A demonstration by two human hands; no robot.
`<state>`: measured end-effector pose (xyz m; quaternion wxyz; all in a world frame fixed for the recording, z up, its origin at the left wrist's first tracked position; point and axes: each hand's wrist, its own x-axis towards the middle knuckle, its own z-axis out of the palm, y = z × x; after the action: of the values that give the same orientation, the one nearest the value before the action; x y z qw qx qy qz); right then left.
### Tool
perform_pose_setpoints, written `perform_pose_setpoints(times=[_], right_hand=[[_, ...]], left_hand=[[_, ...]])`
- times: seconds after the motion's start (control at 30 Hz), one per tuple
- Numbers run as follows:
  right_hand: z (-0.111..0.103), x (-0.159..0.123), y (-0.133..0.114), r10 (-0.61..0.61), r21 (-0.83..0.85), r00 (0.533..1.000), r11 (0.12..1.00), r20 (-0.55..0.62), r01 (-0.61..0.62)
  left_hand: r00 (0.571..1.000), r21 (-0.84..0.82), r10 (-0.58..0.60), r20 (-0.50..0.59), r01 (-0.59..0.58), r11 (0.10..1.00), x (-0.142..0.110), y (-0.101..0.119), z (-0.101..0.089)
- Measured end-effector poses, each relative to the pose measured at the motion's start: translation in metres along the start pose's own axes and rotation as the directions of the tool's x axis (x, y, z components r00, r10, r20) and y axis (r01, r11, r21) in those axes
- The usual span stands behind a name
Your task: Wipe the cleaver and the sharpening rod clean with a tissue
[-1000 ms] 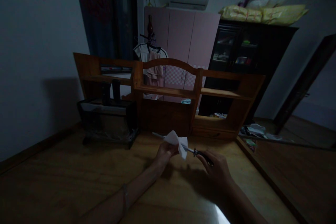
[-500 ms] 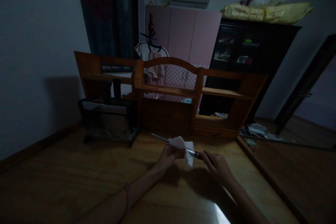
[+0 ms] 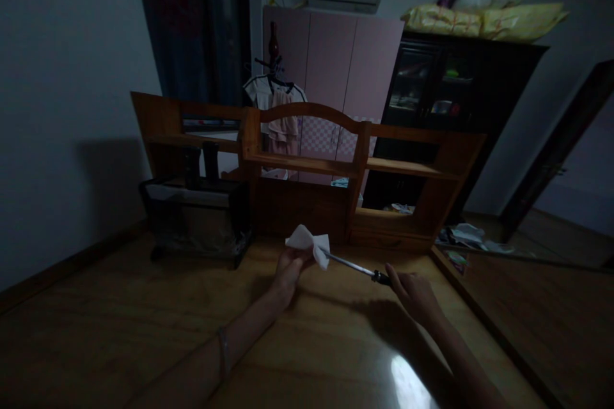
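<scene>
My left hand (image 3: 288, 275) is closed around a folded white tissue (image 3: 303, 239), which wraps the far end of a slim metal sharpening steel (image 3: 352, 265). The tip of the rod is hidden inside the tissue. At the other end my right hand (image 3: 418, 295) grips the black handle, just behind its small collar. The rod slants across in front of me, raised over the wooden tabletop (image 3: 307, 345), on which its shadow falls.
A dark knife block (image 3: 194, 220) with two black handles sticking up stands at the left. Behind my hands runs a wooden shelf unit (image 3: 307, 169) with a small drawer. A raised wooden edge (image 3: 484, 316) borders the tabletop on the right.
The rod has slid rightward through the tissue, so its bare shaft now shows between my hands and its tip is covered. My left hand moved left, my right hand right.
</scene>
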<state>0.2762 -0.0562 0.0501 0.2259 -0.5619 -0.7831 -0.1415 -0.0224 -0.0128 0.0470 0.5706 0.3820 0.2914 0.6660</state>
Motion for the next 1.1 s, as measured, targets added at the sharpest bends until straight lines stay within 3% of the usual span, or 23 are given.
perform_pose_setpoints(times=[0.17, 0.27, 0.37, 0.47, 0.63, 0.9, 1.1], right_hand=[[-0.001, -0.002, 0.004, 0.040, 0.020, 0.999, 0.999, -0.012, -0.039], [-0.006, -0.001, -0.008, 0.053, 0.067, 0.998, 0.997, -0.042, -0.050], [-0.013, -0.001, -0.025, 0.053, 0.215, 0.998, 0.976, -0.039, -0.043], [-0.017, -0.002, -0.044, 0.029, 0.314, 0.999, 0.949, -0.018, -0.022], [-0.016, -0.004, -0.067, -0.013, 0.335, 0.999, 0.942, -0.039, 0.026], [-0.008, -0.006, -0.073, -0.061, 0.295, 0.998, 0.953, -0.029, 0.067], [0.002, -0.003, -0.074, -0.053, 0.316, 0.998, 0.947, -0.025, 0.058]], left_hand=[[0.998, -0.023, 0.020, -0.057, -0.021, 1.000, 0.009, 0.008, -0.007], [0.998, -0.046, 0.008, -0.056, -0.011, 0.999, 0.008, 0.011, -0.007], [0.999, -0.043, 0.005, -0.045, -0.007, 0.999, 0.006, 0.015, -0.005], [1.000, 0.011, -0.018, 0.018, 0.018, 1.000, 0.003, 0.017, -0.001], [0.978, 0.091, -0.108, 0.181, 0.092, 0.992, -0.008, 0.009, 0.007], [0.913, 0.118, -0.215, 0.347, 0.185, 0.976, -0.026, -0.010, 0.015], [0.918, 0.086, -0.249, 0.309, 0.233, 0.969, -0.025, -0.004, 0.016]])
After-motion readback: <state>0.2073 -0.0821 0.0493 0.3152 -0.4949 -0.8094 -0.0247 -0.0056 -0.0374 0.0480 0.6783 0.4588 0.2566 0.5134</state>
